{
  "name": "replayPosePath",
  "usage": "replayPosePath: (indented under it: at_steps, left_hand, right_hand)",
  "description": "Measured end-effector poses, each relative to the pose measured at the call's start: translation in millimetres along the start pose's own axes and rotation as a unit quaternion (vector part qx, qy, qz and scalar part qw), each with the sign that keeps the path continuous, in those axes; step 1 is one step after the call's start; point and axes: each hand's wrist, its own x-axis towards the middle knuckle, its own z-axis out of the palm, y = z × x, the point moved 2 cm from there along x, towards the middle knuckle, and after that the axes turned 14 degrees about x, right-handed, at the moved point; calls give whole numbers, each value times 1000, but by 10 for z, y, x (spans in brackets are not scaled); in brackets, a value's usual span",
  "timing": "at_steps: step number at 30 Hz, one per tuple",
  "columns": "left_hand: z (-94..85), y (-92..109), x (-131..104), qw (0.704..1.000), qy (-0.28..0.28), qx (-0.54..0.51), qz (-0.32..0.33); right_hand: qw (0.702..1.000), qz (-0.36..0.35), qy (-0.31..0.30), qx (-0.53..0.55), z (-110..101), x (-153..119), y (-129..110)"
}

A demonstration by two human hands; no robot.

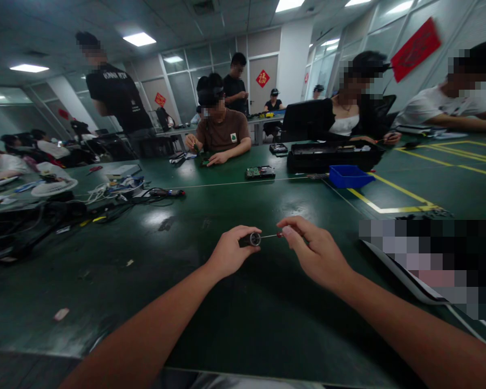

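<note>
Between the thumb and fingers of my left hand (235,251) is a small dark cylindrical part (254,239), its round, light-rimmed end turned toward me. My right hand (314,248) grips a screwdriver (272,235) by its red handle. The thin metal shaft points left and its tip meets or nearly meets the side of the cylinder; the exact contact is too small to tell. Both hands are held above the green tabletop (227,324).
Cables and a black plug (168,192) lie at the left beside a white fan-like part (53,181). Across the table are a hard drive (260,172), a black casing (336,156) and a blue bin (350,176). A laptop-like device (405,273) stands at right. Several people sit around.
</note>
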Motion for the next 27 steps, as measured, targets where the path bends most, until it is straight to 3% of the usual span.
replayPosePath:
  at_steps: [6, 11, 14, 17, 19, 22, 27]
  left_hand:
    - [-17, 10, 9, 1000, 0, 4, 4]
    - [-34, 2, 23, 1000, -2, 19, -6]
    - [-49, 12, 19, 999, -10, 29, 28]
    - [-71, 18, 14, 996, -13, 49, 67]
    - [-82, 7, 15, 996, -6, 59, 72]
    - [-75, -16, 20, 996, -4, 56, 67]
    - [-62, -18, 22, 997, -4, 57, 50]
  right_hand:
    - [998, 29, 37, 52, 27, 12, 85]
    - [972, 78, 79, 206, 57, 37, 182]
    - [932, 123, 113, 322, 72, 78, 276]
    - [843, 212, 155, 469, 88, 119, 384]
    - [814, 238, 172, 501, 92, 136, 415]
    - [826, 210, 189, 488, 88, 133, 411]
    - [901, 132, 179, 372, 62, 84, 377]
